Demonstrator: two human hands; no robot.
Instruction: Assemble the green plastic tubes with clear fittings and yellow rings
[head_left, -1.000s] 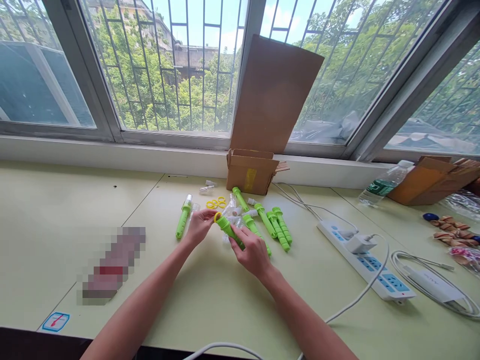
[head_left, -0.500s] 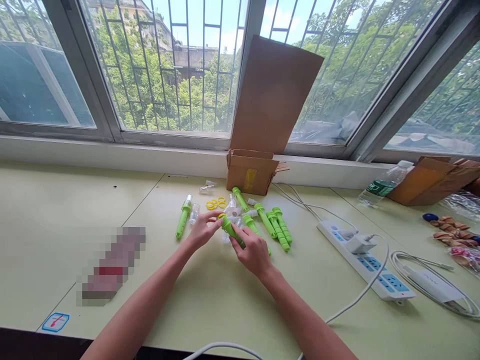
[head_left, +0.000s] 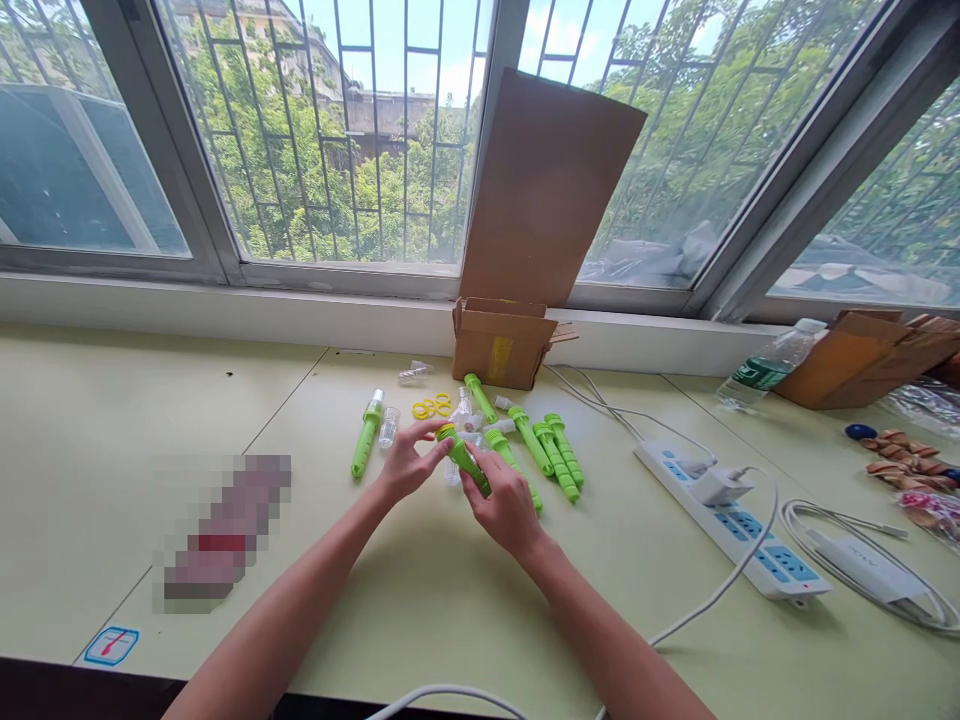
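My right hand grips the lower shaft of a green ribbed plastic tube, held tilted up to the left above the table. My left hand pinches the tube's top end, where a yellow ring sits, fingers pressed on it. Just beyond my hands lie several more green tubes, a few loose yellow rings and small clear plastic caps. One finished green tube with a clear tip lies apart to the left.
A small open cardboard box stands against the window sill behind the parts. A white power strip with cables lies to the right, with a water bottle and another box beyond. A blurred patch lies at left.
My left hand has closed in on the tube's top end and now presses the yellow ring onto it. The tube has shifted slightly right and away; my right hand barely moved.
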